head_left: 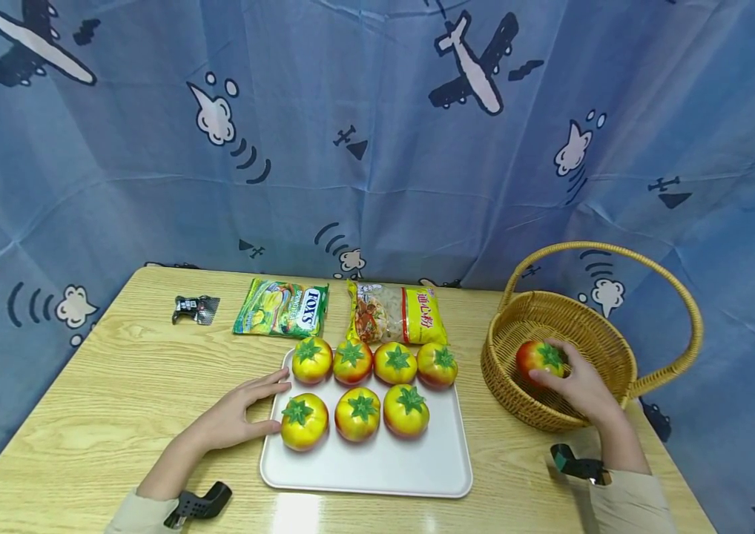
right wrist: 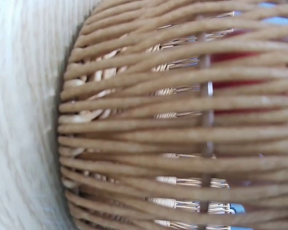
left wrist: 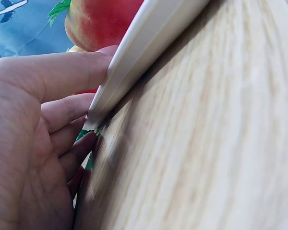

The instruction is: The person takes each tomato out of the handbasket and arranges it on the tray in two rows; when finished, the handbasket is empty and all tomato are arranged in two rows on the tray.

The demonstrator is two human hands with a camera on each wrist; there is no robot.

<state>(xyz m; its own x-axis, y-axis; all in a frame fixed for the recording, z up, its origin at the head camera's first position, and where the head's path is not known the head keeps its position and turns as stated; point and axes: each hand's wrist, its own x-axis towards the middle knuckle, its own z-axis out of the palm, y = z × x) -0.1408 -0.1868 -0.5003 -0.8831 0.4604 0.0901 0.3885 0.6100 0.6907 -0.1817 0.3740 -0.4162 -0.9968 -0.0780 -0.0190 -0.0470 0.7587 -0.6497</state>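
Note:
My right hand reaches into the wicker basket and holds a red-and-yellow tomato with a green leafy top, thumb and fingers around it. In the right wrist view, the basket's woven side hides that hand, and red shows through the gaps. At the white tray's left edge rests my left hand, fingers extended and spread. The left wrist view has its thumb touching the tray rim. Several similar tomatoes lie on the tray in two rows.
Behind the tray lie a green Fox's candy bag and a yellow pasta packet. A small black wrapped item is at the back left. The basket's tall handle arches over it. A blue curtain hangs behind the wooden table.

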